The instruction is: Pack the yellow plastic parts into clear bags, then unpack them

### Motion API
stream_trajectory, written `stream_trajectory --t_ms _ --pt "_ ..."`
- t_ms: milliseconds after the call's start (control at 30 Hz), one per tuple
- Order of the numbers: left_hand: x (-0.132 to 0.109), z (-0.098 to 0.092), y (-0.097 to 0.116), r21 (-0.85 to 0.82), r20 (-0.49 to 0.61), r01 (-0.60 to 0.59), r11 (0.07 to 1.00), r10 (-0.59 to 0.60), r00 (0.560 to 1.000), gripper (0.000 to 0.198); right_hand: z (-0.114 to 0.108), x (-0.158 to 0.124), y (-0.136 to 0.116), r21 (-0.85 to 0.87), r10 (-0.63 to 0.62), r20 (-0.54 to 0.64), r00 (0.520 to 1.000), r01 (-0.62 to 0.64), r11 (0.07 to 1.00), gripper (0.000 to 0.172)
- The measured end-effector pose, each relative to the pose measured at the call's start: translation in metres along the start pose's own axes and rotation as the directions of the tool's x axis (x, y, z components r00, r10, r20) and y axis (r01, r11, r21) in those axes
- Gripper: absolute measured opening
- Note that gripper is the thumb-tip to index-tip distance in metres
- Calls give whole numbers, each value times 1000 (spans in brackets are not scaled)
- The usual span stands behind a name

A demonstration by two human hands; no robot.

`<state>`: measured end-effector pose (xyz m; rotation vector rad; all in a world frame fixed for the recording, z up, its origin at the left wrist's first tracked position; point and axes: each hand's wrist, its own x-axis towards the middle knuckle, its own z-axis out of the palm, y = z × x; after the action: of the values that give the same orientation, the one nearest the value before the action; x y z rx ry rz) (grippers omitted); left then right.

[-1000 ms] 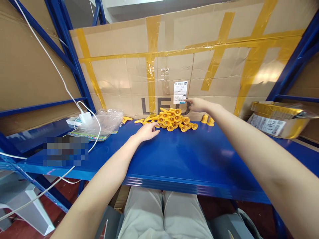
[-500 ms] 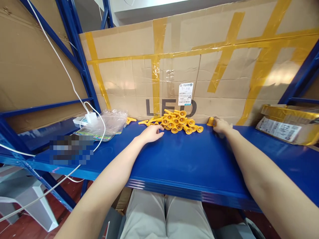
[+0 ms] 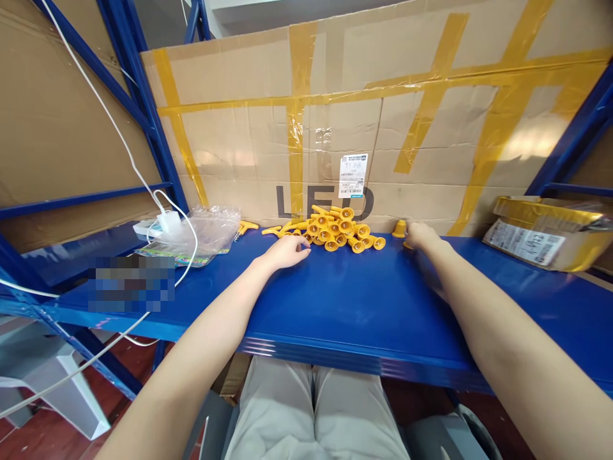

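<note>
A heap of yellow bell-shaped corkscrew bodies (image 3: 338, 228) lies at the back of the blue shelf, most with their open ends facing me. Yellow T-shaped corkscrew handles (image 3: 272, 230) lie at the heap's left side. My left hand (image 3: 287, 251) rests on the shelf against the heap's front left, fingers loosely bent, thumb apart, nothing seen in it. Farther right, one corkscrew body (image 3: 399, 229) stands upright on its wide end. Just beside it, my right hand (image 3: 422, 236) is closed on another yellow corkscrew body (image 3: 407, 245), mostly hidden under the fingers.
At the left lie a corkscrew (image 3: 245, 228) with its metal spiral showing, a clear plastic bag (image 3: 215, 227) and a white plug (image 3: 168, 221) with cable. A taped carton (image 3: 546, 236) sits at the right. A large cardboard sheet (image 3: 239, 147) stands along the back.
My right hand has shifted slightly toward me from the standing corkscrew body, and a second yellow body now shows under its fingers. My left hand has stayed beside the heap. The view has tilted slightly.
</note>
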<state>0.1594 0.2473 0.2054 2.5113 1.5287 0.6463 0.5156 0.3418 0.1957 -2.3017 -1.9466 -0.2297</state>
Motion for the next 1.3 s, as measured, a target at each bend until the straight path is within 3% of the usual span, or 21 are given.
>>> stream_trajectory --t_ms 333,600,767,867,967,1067,1133,1300 --pt "1 0 -2 15 13 9 1000 -9 1000 30 -8 -25 -9 -22 125 15 992 -125 992 34" --pt "1 1 -4 9 3 5 1000 -5 1000 28 -10 -37 -19 15 128 21 992 -128 992 33" --pt "3 2 -7 25 -16 -17 1000 17 1000 26 -5 -37 -21 56 33 2 999 -33 998 33" --pt "4 3 -8 9 -13 -16 1000 16 1000 26 -2 -35 -19 178 -13 -10 1000 15 984 40" --pt "3 3 -9 -3 -13 -13 1000 13 1000 26 2 -35 -18 432 -5 47 999 -16 902 47" --pt "2 2 -8 -5 -15 -15 1000 15 1000 26 5 -36 -17 565 -13 83 996 -36 824 30" --pt "2 2 -8 -4 -16 -16 1000 16 1000 26 6 -37 -18 550 -36 69 997 -8 835 18" --pt "3 2 -8 3 -19 -20 1000 20 1000 26 3 -38 -23 352 -129 1 992 121 928 20"
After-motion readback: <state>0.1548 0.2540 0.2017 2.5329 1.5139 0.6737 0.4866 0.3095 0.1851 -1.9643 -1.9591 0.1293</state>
